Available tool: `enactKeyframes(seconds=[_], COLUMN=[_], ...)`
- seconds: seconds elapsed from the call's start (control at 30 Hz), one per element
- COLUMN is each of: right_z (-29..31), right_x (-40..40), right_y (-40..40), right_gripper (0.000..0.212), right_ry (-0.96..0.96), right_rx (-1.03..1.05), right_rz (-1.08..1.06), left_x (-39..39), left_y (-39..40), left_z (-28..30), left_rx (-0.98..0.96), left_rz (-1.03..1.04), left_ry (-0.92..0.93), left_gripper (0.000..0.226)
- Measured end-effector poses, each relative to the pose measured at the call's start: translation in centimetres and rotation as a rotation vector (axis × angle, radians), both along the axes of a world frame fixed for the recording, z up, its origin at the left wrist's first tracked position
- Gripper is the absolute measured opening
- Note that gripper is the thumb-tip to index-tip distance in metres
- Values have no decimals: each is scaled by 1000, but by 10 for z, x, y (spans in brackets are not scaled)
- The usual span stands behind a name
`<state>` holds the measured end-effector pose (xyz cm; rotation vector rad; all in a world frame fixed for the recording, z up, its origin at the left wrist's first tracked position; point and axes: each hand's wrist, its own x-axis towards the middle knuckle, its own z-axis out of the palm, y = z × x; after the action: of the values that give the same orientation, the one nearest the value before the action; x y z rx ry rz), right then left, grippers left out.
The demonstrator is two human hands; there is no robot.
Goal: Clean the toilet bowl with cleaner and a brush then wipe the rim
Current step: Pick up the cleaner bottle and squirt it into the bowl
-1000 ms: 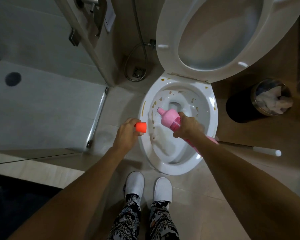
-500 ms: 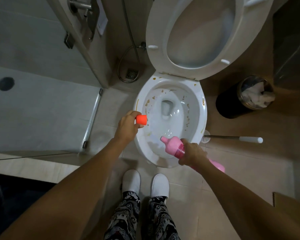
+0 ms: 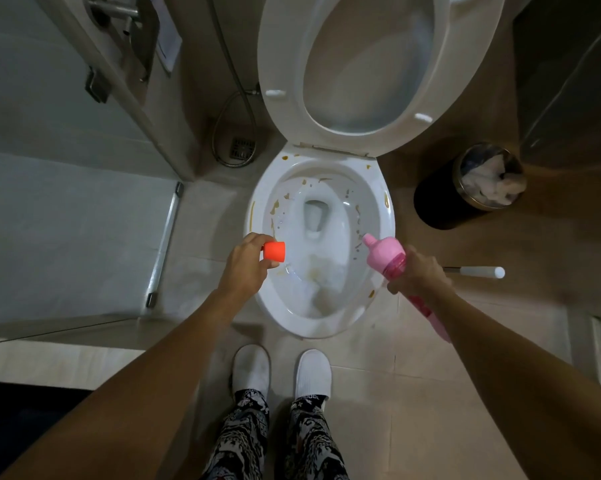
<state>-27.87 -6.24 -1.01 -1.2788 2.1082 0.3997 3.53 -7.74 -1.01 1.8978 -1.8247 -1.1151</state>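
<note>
- The left hand (image 3: 247, 263) reaches forward on a straight bare forearm, thumb and fingers pinching a small orange cap (image 3: 274, 251).
- The right hand (image 3: 417, 275) is extended on the other side, fingers curled round a pink bottle (image 3: 389, 258) whose spout tilts up and to the left.
- Both arms stretch out from the lower corners, well apart.

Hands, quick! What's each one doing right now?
Left hand: pinching the orange cap.
Right hand: gripping the pink cleaner bottle, nozzle over the toilet bowl.
</note>
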Motion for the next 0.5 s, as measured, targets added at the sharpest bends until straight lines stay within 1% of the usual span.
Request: enactKeyframes(seconds=[0.1, 0.23, 0.33, 0.5], right_z=[2, 1, 2, 11], right_x=[-7, -14, -12, -5], right_y=[-25, -58, -84, -120], right_gripper=[75, 80, 76, 80], right_ry=[18, 8, 41, -12], right_rx=[-21, -88, -135, -202], right_rz=[-42, -75, -79, -90], left_x=[-2, -4, -6, -8], left_y=[-2, -11, -21, -39], left_z=[-4, -7, -8, -4], left_rx=[16, 39, 49, 42], left_rz=[-3, -6, 3, -12], left_ry=[-2, -10, -15, -25], left_gripper=[42, 43, 43, 43])
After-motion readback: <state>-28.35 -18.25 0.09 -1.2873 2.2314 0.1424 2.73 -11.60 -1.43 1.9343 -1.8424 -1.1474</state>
